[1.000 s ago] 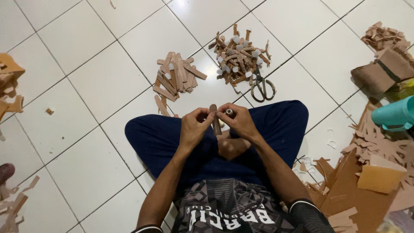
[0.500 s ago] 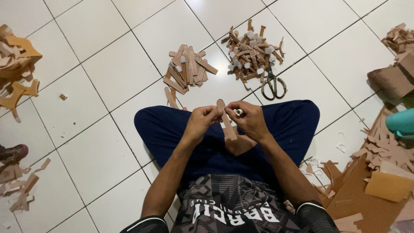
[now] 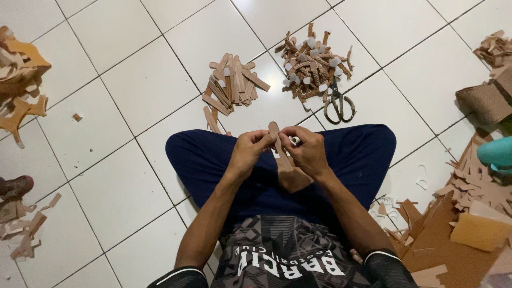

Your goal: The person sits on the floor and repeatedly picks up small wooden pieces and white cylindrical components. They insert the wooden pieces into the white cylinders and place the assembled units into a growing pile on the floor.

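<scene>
I sit cross-legged on a white tiled floor. Both hands meet over my lap on a narrow brown cardboard strip (image 3: 277, 140) with a rounded top end. My left hand (image 3: 248, 153) pinches the strip from the left. My right hand (image 3: 308, 152) grips it from the right, and a small white bit (image 3: 295, 140) shows at its fingertips. A wider brown cardboard piece (image 3: 294, 177) lies on my lap under the hands.
A pile of flat cardboard strips (image 3: 232, 85) lies ahead on the floor. Right of it are a heap of wrapped strips with white tips (image 3: 312, 66) and scissors (image 3: 338, 105). Cardboard scraps (image 3: 464, 224) spread at right, more scraps (image 3: 18, 74) at left, a teal object (image 3: 496, 153).
The view has shifted slightly, so the piles sit a bit further right. My hands stay together on the strip, working it with small finger movements.
</scene>
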`<state>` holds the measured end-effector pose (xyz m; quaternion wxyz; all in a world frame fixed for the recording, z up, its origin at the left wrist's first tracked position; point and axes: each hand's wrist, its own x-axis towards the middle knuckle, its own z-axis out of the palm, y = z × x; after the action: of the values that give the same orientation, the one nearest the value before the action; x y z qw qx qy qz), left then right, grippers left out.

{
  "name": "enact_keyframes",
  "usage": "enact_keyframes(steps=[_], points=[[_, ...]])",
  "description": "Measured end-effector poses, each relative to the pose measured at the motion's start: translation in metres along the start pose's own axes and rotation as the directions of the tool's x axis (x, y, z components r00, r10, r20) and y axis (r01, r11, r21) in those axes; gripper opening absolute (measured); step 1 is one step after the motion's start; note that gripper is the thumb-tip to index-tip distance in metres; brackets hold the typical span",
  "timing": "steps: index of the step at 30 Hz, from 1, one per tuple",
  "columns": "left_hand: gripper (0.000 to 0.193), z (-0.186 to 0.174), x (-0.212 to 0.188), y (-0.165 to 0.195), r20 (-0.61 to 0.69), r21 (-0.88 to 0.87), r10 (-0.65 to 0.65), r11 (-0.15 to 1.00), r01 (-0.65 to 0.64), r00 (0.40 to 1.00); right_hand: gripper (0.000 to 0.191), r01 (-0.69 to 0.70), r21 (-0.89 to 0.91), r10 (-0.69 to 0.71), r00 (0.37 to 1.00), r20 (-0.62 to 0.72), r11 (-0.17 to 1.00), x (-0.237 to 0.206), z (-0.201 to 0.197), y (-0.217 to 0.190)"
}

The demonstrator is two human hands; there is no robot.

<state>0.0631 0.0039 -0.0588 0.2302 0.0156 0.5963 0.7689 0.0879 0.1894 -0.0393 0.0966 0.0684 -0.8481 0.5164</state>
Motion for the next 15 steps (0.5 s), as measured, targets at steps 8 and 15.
enact_keyframes(steps=[8,15], points=[[0.027,0.01,-0.005,0.019,-0.103,0.264,0.111,0.961,-0.08,0.988,0.017,-0.048,0.011,0.047,0.998,0.036,0.999,0.002,0.0,0.008],[0.027,0.015,-0.001,0.009,-0.166,0.427,0.246,0.891,-0.156,0.955,0.023,-0.452,0.451,0.419,0.89,0.179,0.769,0.004,0.003,0.016]])
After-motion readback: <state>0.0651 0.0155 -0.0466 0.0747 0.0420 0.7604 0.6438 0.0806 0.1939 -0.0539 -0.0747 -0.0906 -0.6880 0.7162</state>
